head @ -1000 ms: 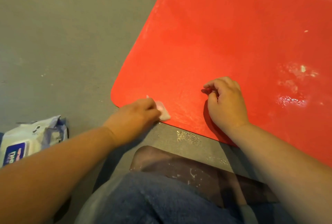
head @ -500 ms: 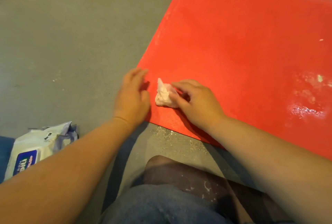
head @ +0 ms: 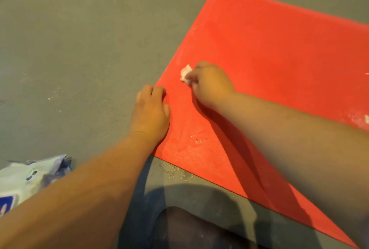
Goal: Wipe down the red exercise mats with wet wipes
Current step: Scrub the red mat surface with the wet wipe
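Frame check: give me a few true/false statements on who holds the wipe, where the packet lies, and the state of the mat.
1. The right hand grips the white wipe on the red mat. True.
2. The left hand holds a second wipe. False: it holds nothing and rests at the mat's edge.
3. The wipes packet lies on the mat. False: it lies on the grey floor, left of the mat.
4. The mat shows wet glints near the left hand. True.
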Motion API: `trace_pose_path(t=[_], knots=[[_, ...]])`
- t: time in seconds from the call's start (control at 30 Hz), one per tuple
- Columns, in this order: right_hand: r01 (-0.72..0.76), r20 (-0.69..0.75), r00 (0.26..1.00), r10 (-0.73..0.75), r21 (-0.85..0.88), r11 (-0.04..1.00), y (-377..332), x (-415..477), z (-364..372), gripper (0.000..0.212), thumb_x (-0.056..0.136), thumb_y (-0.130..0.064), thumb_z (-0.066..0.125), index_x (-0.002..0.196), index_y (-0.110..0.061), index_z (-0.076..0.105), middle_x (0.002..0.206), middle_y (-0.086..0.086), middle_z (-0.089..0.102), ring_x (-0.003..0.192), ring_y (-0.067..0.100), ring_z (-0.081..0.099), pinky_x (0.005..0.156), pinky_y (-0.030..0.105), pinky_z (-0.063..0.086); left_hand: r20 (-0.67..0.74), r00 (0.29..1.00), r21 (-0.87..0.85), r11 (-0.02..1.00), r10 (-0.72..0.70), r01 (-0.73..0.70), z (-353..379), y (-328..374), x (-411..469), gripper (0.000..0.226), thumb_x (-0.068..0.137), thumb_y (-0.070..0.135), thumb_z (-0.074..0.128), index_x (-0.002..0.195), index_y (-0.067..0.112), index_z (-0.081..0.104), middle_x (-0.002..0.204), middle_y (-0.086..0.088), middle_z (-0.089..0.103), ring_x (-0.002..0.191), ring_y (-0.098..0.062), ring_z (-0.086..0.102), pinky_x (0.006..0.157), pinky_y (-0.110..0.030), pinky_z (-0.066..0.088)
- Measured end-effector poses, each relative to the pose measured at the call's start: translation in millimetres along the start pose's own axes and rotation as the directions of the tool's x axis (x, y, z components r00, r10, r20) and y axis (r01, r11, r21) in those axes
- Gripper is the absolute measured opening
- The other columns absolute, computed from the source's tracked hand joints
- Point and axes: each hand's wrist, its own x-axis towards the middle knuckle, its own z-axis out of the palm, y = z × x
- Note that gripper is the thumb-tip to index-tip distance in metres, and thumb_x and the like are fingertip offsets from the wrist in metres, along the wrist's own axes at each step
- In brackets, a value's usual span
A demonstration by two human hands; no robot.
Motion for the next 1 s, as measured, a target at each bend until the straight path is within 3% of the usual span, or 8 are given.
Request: trace_pose_path(t=[0.17,0.23,0.4,0.57,0.63,0.77,0.9,1.0], knots=[[0.343,0.075,0.930,-0.359,0.165,0.925,-9.5,-23.3,4.4,0.018,0.088,-0.024,0.063,0.098,-0.013,0.074,0.099,0.008,0.065,0.096,0.028,0.059,0.083,0.036,0.044,-0.110,0.994,-0.033,0.999,-0.004,0.000,2.7,-1.1,-1.7,0.011,0.078,-0.003,0.051,0.088,0.002,0.051,0.089,-0.020,0.050,0.084,-0.036,0.046,0.072,-0.045,0.034],[0.337,0.059,0.937,-0.344,0.099,0.936,-1.2,5.2,6.0,0.019,0.089,-0.023,0.062,0.100,-0.012,0.073,0.100,0.010,0.065,0.098,0.029,0.058,0.084,0.036,0.042,-0.110,0.994,-0.019,1.000,0.015,-0.017,4.5,-1.6,-2.3,0.013,0.078,-0.002,0.052,0.090,0.002,0.053,0.090,-0.019,0.050,0.084,-0.035,0.046,0.072,-0.042,0.032],[-0.059,-0.087,0.994,0.059,0.004,0.998,10.3,77.6,12.4,0.024,0.088,-0.013,0.056,0.106,-0.012,0.071,0.112,0.014,0.064,0.107,0.030,0.057,0.089,0.034,0.040,-0.095,0.995,0.007,1.000,0.010,-0.010,6.2,-2.7,-0.4,0.025,0.079,0.003,0.053,0.103,0.003,0.060,0.096,-0.017,0.051,0.089,-0.034,0.047,0.073,-0.044,0.041],[0.413,0.095,0.902,-0.421,0.097,0.906,-25.3,27.7,20.6,0.020,0.088,-0.016,0.056,0.096,-0.008,0.073,0.095,0.015,0.066,0.094,0.032,0.059,0.081,0.041,0.044,-0.084,0.995,0.019,0.999,0.045,-0.044,3.4,-2.5,-0.7,0.029,0.080,0.006,0.052,0.106,0.003,0.065,0.095,-0.018,0.053,0.088,-0.036,0.049,0.073,-0.046,0.044],[0.402,0.102,0.909,-0.405,0.047,0.914,-11.1,46.8,12.4,0.021,0.089,-0.015,0.056,0.102,-0.009,0.072,0.101,0.015,0.065,0.098,0.031,0.057,0.085,0.038,0.041,-0.094,0.995,-0.003,1.000,0.028,-0.029,2.0,-2.0,-1.5,0.025,0.081,0.002,0.056,0.102,0.002,0.068,0.095,-0.018,0.055,0.089,-0.036,0.051,0.075,-0.043,0.044],[0.084,-0.024,0.996,-0.086,-0.054,0.995,20.4,89.1,1.7,0.027,0.090,-0.014,0.054,0.111,-0.012,0.070,0.114,0.013,0.062,0.109,0.029,0.053,0.089,0.034,0.037,-0.093,0.995,-0.042,0.998,-0.044,0.040,0.0,-0.2,3.0,0.023,0.082,0.005,0.057,0.100,0.005,0.071,0.095,-0.013,0.057,0.089,-0.032,0.054,0.076,-0.034,0.040],[0.485,0.171,0.849,-0.501,0.126,0.865,-8.6,37.5,4.3,0.022,0.090,-0.019,0.054,0.093,-0.010,0.074,0.095,0.011,0.066,0.093,0.029,0.059,0.079,0.040,0.042,-0.075,0.989,-0.053,0.991,-0.127,0.123,0.8,3.4,34.4,0.015,0.085,0.013,0.055,0.082,0.013,0.070,0.090,-0.010,0.057,0.083,-0.031,0.055,0.069,-0.035,0.035],[0.421,0.144,0.897,-0.418,0.014,0.907,14.5,55.5,-6.6,0.020,0.090,-0.020,0.057,0.098,-0.013,0.074,0.097,0.013,0.065,0.096,0.031,0.057,0.082,0.041,0.042,-0.089,0.987,0.001,0.991,-0.133,0.134,9.2,7.4,42.4,0.014,0.086,0.015,0.052,0.079,0.011,0.063,0.090,-0.012,0.054,0.078,-0.036,0.054,0.061,-0.035,0.032]])
